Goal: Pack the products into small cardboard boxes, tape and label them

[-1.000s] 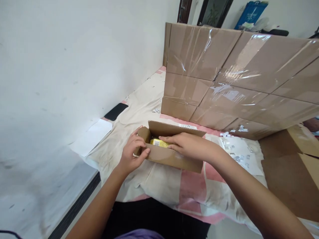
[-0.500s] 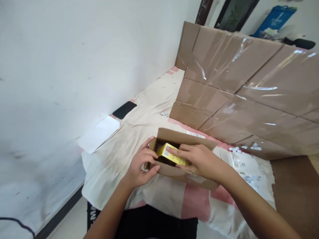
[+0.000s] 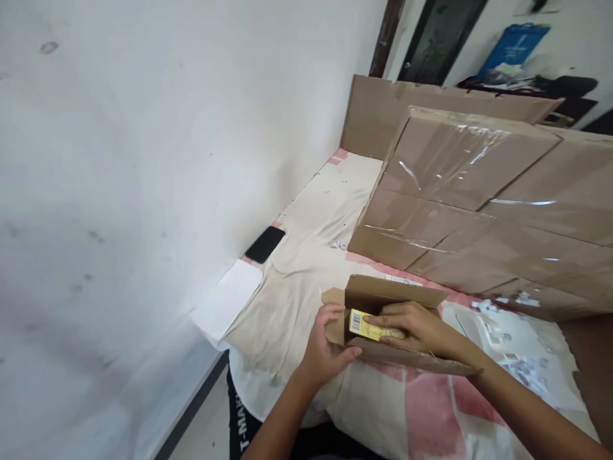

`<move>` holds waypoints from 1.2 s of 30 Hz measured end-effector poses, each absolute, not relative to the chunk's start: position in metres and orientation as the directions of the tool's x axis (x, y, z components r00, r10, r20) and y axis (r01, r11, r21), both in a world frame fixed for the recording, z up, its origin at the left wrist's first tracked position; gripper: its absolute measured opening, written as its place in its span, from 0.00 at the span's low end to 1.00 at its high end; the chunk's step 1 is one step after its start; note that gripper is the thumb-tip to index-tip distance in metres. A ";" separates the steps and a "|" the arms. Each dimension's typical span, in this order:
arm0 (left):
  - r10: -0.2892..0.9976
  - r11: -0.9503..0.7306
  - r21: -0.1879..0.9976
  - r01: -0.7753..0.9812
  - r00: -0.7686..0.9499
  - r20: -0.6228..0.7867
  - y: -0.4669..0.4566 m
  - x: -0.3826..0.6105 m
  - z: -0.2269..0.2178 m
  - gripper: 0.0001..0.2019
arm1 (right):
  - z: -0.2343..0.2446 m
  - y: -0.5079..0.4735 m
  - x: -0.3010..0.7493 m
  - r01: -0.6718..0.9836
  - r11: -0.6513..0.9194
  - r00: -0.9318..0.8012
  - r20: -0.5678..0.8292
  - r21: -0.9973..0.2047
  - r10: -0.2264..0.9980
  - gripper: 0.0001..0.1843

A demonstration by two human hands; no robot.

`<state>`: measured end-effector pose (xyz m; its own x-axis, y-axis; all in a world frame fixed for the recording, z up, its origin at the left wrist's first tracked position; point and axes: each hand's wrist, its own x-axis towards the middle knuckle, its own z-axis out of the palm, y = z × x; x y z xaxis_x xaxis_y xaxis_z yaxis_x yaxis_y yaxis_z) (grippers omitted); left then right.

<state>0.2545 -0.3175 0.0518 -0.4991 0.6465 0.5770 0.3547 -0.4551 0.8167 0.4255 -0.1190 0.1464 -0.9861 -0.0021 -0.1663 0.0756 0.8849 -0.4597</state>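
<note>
A small open cardboard box [image 3: 383,297] lies on a cloth-covered surface in front of me. My left hand [image 3: 323,348] grips the box's left end, thumb along the near wall and fingers curled over the end flap. My right hand [image 3: 416,326] is closed on a yellow packet [image 3: 366,324] with a barcode, which sits tilted at the box's opening, partly inside it.
A large taped cardboard panel [image 3: 479,204] leans at the back right. A black phone [image 3: 265,244] and a white sheet [image 3: 225,300] lie by the white wall [image 3: 143,160] on the left. Small paper scraps [image 3: 517,364] litter the cloth at right.
The view has swung left and down. The yellow packet, first deep in the box, has been lifted and tilted at the opening by my right hand. My left hand keeps hold of the box's end.
</note>
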 end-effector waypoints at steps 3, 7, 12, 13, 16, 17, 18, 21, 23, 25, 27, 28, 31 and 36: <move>0.676 -0.460 0.794 0.396 -0.424 0.603 -0.323 0.252 0.055 0.26 | 0.148 -0.121 0.430 0.083 0.848 -0.996 -0.031 -0.523 0.078 0.29; 0.724 -0.348 0.825 0.445 -0.431 0.538 -0.337 0.244 0.036 0.23 | 0.147 -0.124 0.432 0.068 0.822 -0.978 0.126 -0.566 0.168 0.29; 0.704 -0.351 0.792 0.500 -0.416 0.575 -0.336 0.237 0.006 0.28 | 0.143 -0.126 0.435 0.014 0.831 -0.883 0.383 -0.557 0.271 0.25; 0.672 -0.382 0.779 0.497 -0.429 0.604 -0.332 0.238 0.005 0.30 | 0.142 -0.126 0.436 0.013 0.832 -0.842 0.443 -0.554 0.309 0.24; 0.608 -0.463 0.735 0.496 -0.426 0.670 -0.319 0.248 0.009 0.36 | 0.138 -0.128 0.442 0.065 0.808 -0.677 0.569 -0.586 0.467 0.27; 0.625 -0.467 0.730 0.499 -0.398 0.672 -0.315 0.252 0.012 0.36 | 0.137 -0.129 0.444 0.091 0.797 -0.623 0.591 -0.597 0.513 0.29; 0.654 -0.457 0.732 0.505 -0.367 0.662 -0.311 0.255 0.015 0.34 | 0.136 -0.129 0.445 0.115 0.788 -0.576 0.606 -0.604 0.548 0.31; 0.744 -0.371 0.774 0.513 -0.334 0.578 -0.304 0.257 0.019 0.28 | 0.135 -0.127 0.453 0.163 0.776 -0.493 0.631 -0.609 0.599 0.36; 0.764 -0.320 0.803 0.503 -0.364 0.533 -0.302 0.253 0.019 0.28 | 0.133 -0.128 0.463 0.178 0.775 -0.489 0.629 -0.607 0.605 0.35; 0.777 -0.300 0.819 0.488 -0.374 0.507 -0.302 0.247 0.020 0.28 | 0.131 -0.131 0.476 0.173 0.784 -0.544 0.606 -0.597 0.581 0.32; 0.786 -0.301 0.822 0.483 -0.363 0.501 -0.304 0.243 0.023 0.26 | 0.129 -0.139 0.489 0.172 0.804 -0.632 0.562 -0.569 0.533 0.30; 0.790 -0.310 0.815 0.489 -0.345 0.507 -0.305 0.242 0.026 0.24 | 0.129 -0.144 0.494 0.184 0.818 -0.677 0.533 -0.545 0.507 0.29; 0.793 -0.358 0.766 0.534 -0.260 0.551 -0.307 0.241 0.033 0.22 | 0.134 -0.162 0.507 0.231 0.886 -0.814 0.419 -0.401 0.402 0.28; 0.784 -0.413 0.716 0.563 -0.179 0.594 -0.308 0.241 0.040 0.22 | 0.148 -0.181 0.517 0.209 0.963 -0.932 0.263 -0.172 0.249 0.27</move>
